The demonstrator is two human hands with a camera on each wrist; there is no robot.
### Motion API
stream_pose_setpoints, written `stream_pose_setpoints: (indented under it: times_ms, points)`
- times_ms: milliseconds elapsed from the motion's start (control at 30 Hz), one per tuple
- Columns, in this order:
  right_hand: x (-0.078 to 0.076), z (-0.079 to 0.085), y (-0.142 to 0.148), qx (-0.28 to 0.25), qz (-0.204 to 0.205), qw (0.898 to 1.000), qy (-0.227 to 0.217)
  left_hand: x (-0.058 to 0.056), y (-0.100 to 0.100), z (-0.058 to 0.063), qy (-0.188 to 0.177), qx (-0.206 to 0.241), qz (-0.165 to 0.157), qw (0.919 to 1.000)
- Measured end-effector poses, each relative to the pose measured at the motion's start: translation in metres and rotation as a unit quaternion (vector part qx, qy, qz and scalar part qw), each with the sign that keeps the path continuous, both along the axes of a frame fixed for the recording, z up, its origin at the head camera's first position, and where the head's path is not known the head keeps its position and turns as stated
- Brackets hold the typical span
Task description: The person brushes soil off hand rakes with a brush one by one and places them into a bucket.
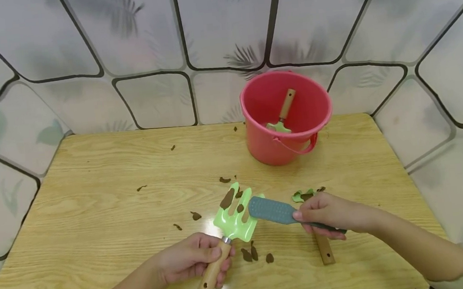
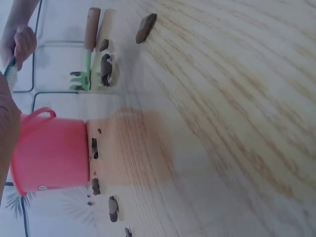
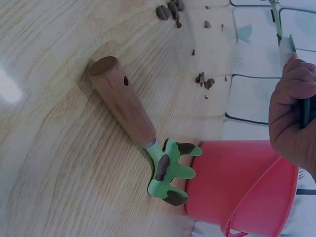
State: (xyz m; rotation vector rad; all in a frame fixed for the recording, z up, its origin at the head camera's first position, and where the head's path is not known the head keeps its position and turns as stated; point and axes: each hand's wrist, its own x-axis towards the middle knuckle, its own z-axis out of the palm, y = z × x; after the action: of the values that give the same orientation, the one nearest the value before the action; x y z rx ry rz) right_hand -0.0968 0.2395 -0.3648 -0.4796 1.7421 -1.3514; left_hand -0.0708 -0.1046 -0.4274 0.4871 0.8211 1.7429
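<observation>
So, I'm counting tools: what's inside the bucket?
One wooden-handled tool shows. The near wall of the bucket hides part of its green head and anything lower down.

1. A pale wall covering [image 1: 154, 101] rises along the left, far and right sides, patterned with rounded blocks outlined in black and grey.
2. Dark, feathery leaf prints [image 1: 244, 57] mark its far side.
3. The tabletop [image 1: 108, 212] has yellowish wood grain.
4. A white glare [image 3: 9, 90] reflects off its surface.
</observation>
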Motion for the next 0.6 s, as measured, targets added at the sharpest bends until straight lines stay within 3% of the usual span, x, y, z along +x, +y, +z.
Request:
stream_pose_setpoints:
  times_ms: [333,600]
  points:
    - [0.0,-0.005,-0.005,-0.01,-0.001,1.0,-0.002,0.0,0.001,0.005,0.001,0.008,-0.011,0.9999]
    - [0.0,-0.006,-0.016,0.02,-0.018,0.999,0.018,-0.001,0.004,0.001,-0.007,-0.006,-0.005,0.9999]
